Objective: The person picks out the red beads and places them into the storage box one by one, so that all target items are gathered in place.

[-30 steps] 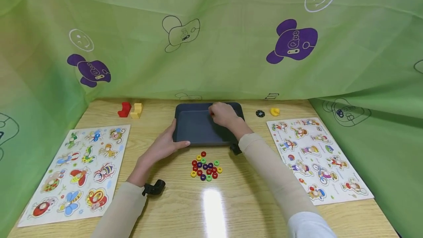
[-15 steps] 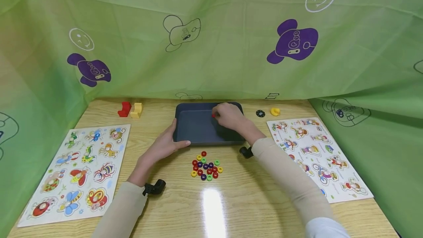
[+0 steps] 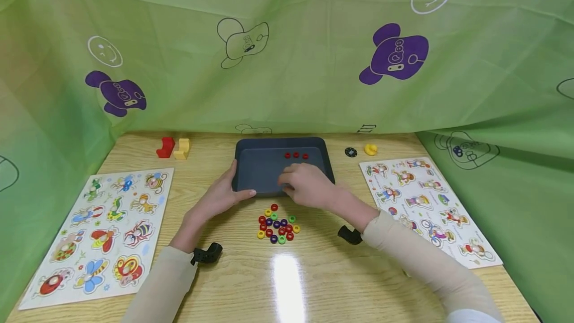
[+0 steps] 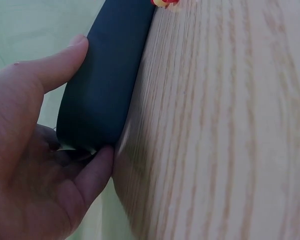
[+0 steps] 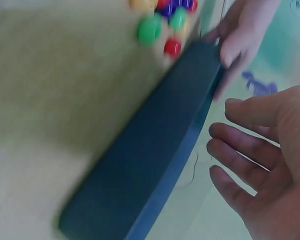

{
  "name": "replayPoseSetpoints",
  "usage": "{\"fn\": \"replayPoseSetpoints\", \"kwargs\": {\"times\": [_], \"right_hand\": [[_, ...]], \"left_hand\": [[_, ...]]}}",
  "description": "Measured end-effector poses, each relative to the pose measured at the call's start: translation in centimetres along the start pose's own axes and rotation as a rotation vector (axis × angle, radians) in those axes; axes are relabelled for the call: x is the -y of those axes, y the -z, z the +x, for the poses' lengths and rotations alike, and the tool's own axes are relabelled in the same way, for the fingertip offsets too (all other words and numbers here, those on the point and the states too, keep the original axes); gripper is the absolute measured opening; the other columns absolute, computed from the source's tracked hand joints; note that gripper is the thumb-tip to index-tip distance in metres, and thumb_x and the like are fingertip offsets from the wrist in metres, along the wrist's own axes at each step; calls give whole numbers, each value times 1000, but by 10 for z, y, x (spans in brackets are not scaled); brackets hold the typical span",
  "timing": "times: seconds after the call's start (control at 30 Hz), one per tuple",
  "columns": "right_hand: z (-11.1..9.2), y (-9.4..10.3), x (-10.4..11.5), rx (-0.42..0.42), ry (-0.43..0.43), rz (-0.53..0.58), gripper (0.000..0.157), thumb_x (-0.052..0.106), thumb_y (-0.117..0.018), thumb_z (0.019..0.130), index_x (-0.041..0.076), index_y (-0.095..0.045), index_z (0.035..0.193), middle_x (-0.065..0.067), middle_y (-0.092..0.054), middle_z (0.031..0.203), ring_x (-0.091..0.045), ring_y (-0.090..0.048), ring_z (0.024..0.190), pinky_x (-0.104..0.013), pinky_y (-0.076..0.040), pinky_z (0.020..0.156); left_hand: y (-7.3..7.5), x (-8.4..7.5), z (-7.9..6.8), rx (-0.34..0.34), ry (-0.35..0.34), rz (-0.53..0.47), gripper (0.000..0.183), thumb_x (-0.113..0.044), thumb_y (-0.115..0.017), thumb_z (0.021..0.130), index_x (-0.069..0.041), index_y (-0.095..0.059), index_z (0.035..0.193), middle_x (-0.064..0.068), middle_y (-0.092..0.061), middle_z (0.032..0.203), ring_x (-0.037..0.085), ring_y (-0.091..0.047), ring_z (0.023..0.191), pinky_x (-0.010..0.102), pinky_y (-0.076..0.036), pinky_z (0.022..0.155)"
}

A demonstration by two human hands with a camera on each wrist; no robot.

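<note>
A dark blue-grey tray lies at the far middle of the table. Three red ring beads sit in a row near its back wall. My left hand grips the tray's front left corner; the left wrist view shows the thumb on the front wall and fingers at the side and bottom edge. Over the front right part of the tray hovers my right hand, fingers loosely bent and nothing between them. In front of the tray lies a cluster of red, yellow, green and purple ring beads.
Picture puzzle boards lie at left and right. Behind them are a red block, a yellow block, a black disc and a small yellow toy. A green curtain hangs around the table.
My right hand has let go of a red bead at the tray's back and come toward the front edge. Three red beads now show there. The left hand stays on the tray corner.
</note>
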State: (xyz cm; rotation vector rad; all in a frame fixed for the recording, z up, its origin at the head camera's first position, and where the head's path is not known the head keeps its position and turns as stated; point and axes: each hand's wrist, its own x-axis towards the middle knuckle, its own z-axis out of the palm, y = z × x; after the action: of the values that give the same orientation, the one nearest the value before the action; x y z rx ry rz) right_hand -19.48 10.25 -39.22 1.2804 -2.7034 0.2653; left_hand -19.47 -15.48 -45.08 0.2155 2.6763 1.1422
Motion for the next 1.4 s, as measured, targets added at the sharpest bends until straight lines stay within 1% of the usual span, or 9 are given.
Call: {"fn": "replayPoseSetpoints", "kwargs": {"times": [0.13,0.23,0.33,0.57,0.83,0.97,1.13,1.27,1.4], "right_hand": [[-3,-6,19,11,38,12,12,15,-66,83,18,-72,93,7,-67,85,-7,-59,79,-23,-51,70],[-4,-13,30,43,45,23,12,15,-65,84,18,-72,93,6,-65,83,-6,-57,74,-20,-50,64],[-4,-21,37,80,47,-1,12,13,-64,84,18,-71,94,6,-65,81,-6,-55,69,-18,-46,57],[-5,-33,40,156,47,-81,17,9,-59,86,18,-71,93,5,-66,82,-7,-58,69,-16,-43,49],[-5,-40,39,154,43,-107,14,10,-60,84,20,-69,88,6,-62,80,-7,-53,64,-19,-43,50],[-4,-34,40,152,23,-49,12,11,-62,84,20,-70,88,6,-62,80,-4,-51,62,-17,-42,51],[1,-15,33,129,-35,64,8,14,-66,83,18,-70,88,6,-62,81,-5,-51,63,-17,-42,53],[11,2,17,77,-100,83,11,14,-66,83,22,-70,90,7,-63,85,-5,-54,68,-18,-43,54],[29,8,-5,34,-176,113,12,13,-64,85,22,-69,90,6,-63,86,-7,-55,70,-22,-44,54]], "left_hand": [[1,0,0,-4,-11,-2,108,-54,-66,77,-19,7,149,7,-5,157,29,-14,144,50,-24,113],[1,0,1,-6,-12,1,108,-54,-66,77,-19,7,149,7,-6,157,29,-14,144,51,-24,113],[0,0,1,-5,-7,7,108,-54,-66,77,-20,7,149,7,-6,157,29,-14,144,51,-23,113],[-2,2,2,-7,3,4,108,-55,-67,77,-22,7,149,6,-6,158,28,-14,144,51,-23,113],[1,1,2,-8,-4,5,108,-55,-66,77,-21,7,149,7,-6,157,28,-15,144,51,-24,112],[1,0,1,-8,1,11,109,-55,-66,76,-21,7,149,6,-6,157,28,-15,144,50,-24,113],[-1,0,1,-6,3,6,109,-55,-67,76,-20,6,149,7,-6,157,29,-15,144,50,-24,113],[-1,0,1,-7,1,2,109,-55,-66,76,-20,6,150,7,-7,157,28,-15,144,50,-24,113],[0,0,0,-2,-2,1,108,-55,-66,77,-21,7,149,7,-7,157,28,-15,144,51,-23,113]]}}
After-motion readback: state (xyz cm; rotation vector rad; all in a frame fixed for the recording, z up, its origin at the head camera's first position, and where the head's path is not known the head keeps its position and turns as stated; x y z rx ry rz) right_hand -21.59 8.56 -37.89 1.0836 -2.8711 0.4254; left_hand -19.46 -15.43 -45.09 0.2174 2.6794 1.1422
